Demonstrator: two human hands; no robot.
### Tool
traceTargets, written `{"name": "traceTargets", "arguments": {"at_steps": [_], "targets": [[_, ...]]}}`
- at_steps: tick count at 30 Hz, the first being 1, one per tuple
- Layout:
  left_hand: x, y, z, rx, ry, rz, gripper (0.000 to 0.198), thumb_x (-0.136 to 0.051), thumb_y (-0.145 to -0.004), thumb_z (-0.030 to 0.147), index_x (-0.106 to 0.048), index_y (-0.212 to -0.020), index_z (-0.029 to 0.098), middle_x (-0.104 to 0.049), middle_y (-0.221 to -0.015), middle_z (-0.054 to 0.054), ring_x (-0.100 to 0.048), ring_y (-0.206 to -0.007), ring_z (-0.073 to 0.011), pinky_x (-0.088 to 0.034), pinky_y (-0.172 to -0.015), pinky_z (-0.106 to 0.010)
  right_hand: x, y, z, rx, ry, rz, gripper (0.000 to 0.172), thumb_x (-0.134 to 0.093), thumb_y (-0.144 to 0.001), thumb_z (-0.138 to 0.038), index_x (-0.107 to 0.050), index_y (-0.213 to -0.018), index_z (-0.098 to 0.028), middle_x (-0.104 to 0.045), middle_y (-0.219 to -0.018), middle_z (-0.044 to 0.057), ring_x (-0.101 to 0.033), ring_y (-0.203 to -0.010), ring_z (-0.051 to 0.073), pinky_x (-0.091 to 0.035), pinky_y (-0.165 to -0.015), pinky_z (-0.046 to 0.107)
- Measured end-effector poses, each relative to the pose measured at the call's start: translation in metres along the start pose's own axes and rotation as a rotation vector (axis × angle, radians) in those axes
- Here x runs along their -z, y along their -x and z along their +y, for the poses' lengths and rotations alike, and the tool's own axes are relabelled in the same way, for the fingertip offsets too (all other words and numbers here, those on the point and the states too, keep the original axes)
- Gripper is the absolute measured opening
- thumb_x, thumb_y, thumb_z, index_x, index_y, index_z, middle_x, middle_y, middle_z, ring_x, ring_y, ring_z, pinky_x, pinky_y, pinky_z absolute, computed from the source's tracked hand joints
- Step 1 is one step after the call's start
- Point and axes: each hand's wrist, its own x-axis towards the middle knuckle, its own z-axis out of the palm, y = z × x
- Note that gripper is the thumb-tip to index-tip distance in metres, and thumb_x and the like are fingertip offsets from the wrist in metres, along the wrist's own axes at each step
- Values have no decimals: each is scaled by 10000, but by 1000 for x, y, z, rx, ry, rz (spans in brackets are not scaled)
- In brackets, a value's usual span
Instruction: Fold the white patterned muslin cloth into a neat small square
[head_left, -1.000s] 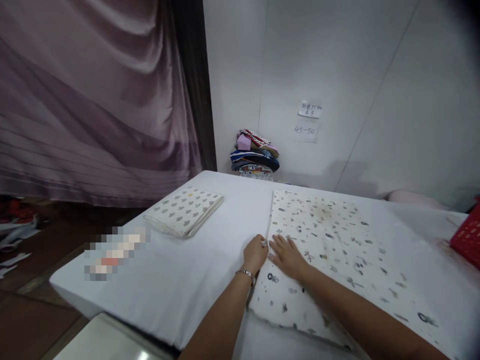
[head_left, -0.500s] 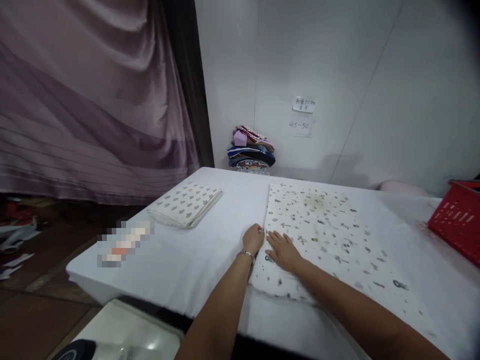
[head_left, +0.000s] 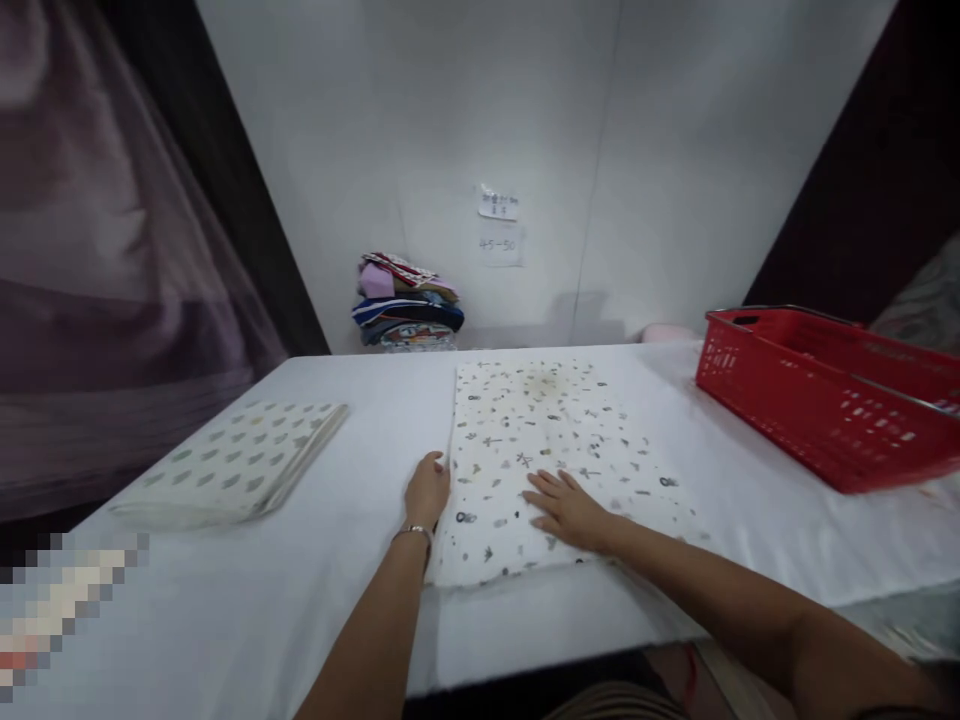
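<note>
A white cloth [head_left: 495, 545] printed with small dark and beige motifs lies spread flat on the table, with a yellowish stain near its far edge. My left hand [head_left: 427, 492], with a bracelet at the wrist, is closed at the cloth's left edge; its fingertips are partly hidden there. Flat on the printed surface rests my right hand [head_left: 568, 512], fingers spread, nothing held in it. Off to the left is a folded white cloth [head_left: 232, 455] with grey cloud-like shapes, touched by neither hand.
A red plastic basket [head_left: 795, 400] stands on the right of the white-covered table [head_left: 360, 610]. Behind the far edge is a pile of folded fabrics [head_left: 409, 305] against the wall. Paper notes [head_left: 500, 225] hang above. A purple curtain [head_left: 112, 260] drapes at left.
The view has turned to the right, bringing more of the red basket in. My right hand has slid rightward over the cloth, away from my left hand, which stays at the left edge.
</note>
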Motion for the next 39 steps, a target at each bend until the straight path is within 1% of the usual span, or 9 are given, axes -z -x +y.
{"name": "traceTargets", "arguments": {"at_steps": [6, 10, 13, 17, 20, 23, 27, 30, 39], "targets": [[1, 6, -6, -178, 27, 40, 328, -426, -868, 247, -564, -1166, 249, -586, -1068, -25, -598, -872, -141, -434, -708, -231, 13, 95, 64, -277, 49, 56, 587, -252, -926, -588, -360, -1419, -287, -218, -1518, 52, -174, -1397, 267, -138, -1111, 523], [0, 1, -9, -211, 39, 33, 292, -428, -839, 188, -641, -1030, 251, -596, -1048, -6, -606, -842, -126, -447, -756, -224, 19, 119, 79, -435, 97, 93, 623, -225, -925, -595, -390, -1408, -237, -233, -1513, 89, -171, -1397, 275, -146, -1106, 521], [-2, -4, -13, -230, 25, 12, 287, -422, -827, 196, -679, -940, 255, -612, -1032, 2, -610, -840, -128, -453, -777, -231, 20, 100, 73, -423, 79, 113, 628, -225, -925, -591, -378, -1416, -230, -213, -1519, 94, -135, -1404, 281, -129, -1110, 515], [-1, -7, -16, -256, 31, 5, 298, -420, -812, 253, -695, -926, 244, -641, -999, -6, -617, -852, -148, -471, -796, -250, 22, 45, 61, -309, 30, 113, 612, -243, -932, -563, -336, -1436, -229, -174, -1531, 84, -109, -1409, 273, -100, -1118, 500], [1, -8, -18, -272, 35, 1, 323, -413, -780, 264, -704, -915, 228, -657, -995, -16, -618, -905, -169, -473, -843, -269, 25, 20, 69, -280, -2, 78, 640, -223, -928, -574, -296, -1453, -215, -149, -1536, 83, -88, -1412, 263, -93, -1122, 489], [2, -8, -20, -266, 39, 3, 343, -403, -753, 277, -711, -892, 222, -665, -1003, -21, -616, -936, -188, -475, -855, -289, 28, 30, 96, -335, 15, 75, 646, -207, -924, -584, -302, -1449, -219, -163, -1535, 75, -104, -1411, 254, -83, -1120, 496], [2, -7, -20, -267, 74, -9, 346, -436, -763, 422, -710, -850, 229, -671, -957, -19, -622, -889, -196, -487, -812, -292, 29, 74, 137, -549, 84, 130, 612, -227, -930, -555, -340, -1430, -220, -202, -1528, 83, -137, -1406, 251, -124, -1104, 513], [1, -6, -17, -256, 67, 7, 346, -482, -734, 476, -705, -841, 234, -672, -902, -13, -621, -778, -182, -497, -746, -285, 31, 85, 148, -643, 134, 162, 611, -237, -931, -543, -356, -1421, -197, -219, -1521, 106, -144, -1403, 262, -132, -1100, 512], [5, -2, -14, -252, 58, 25, 340, -477, -732, 470, -695, -872, 250, -669, -910, 8, -624, -744, -163, -502, -711, -263, 44, -22, 114, -391, 48, 135, 681, -191, -920, -586, -255, -1465, -181, -122, -1544, 78, -51, -1418, 232, -59, -1128, 443]]}}
